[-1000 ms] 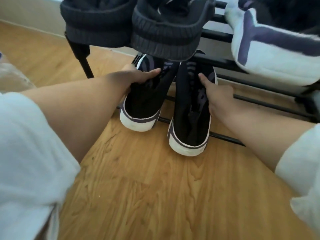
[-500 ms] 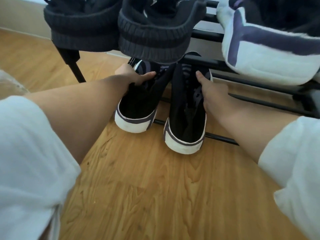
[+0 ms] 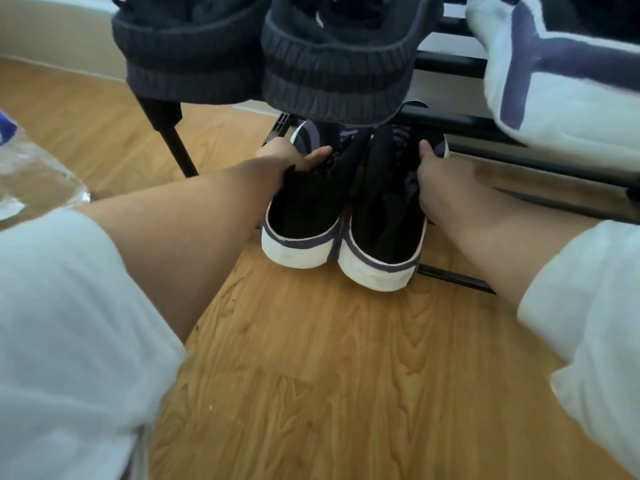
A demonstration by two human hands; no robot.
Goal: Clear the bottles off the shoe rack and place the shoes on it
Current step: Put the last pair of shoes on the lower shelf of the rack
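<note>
Left hand (image 3: 289, 157) gripping left black sneaker (image 3: 304, 216), right hand (image 3: 440, 174) gripping right black sneaker (image 3: 384, 230), lower shoe rack (image 3: 460, 278)

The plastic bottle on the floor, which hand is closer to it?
Left. The left hand grips the left black shoe, on the plastic bottle's side; the right hand holds the right black shoe, farther away.
</note>
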